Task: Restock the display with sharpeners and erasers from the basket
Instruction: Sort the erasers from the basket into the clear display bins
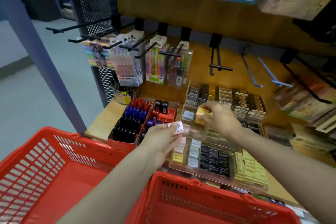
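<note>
holding yellow eraser, seemingly level

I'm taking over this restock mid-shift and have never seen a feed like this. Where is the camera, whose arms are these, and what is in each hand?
There is no machine here: this single picture comes from a wide-angle camera worn on a person's head, looking forward and down, so the two bare arms are the wearer's own. The left hand grips a small white pack with a printed code. The right hand pinches a small yellow box over the clear tiered display, which holds rows of small white, black and yellow packs. Left of that sits a cardboard tray of red, blue and black items. Two red baskets stand nearest the camera. Pen packs hang on hooks behind.
</note>
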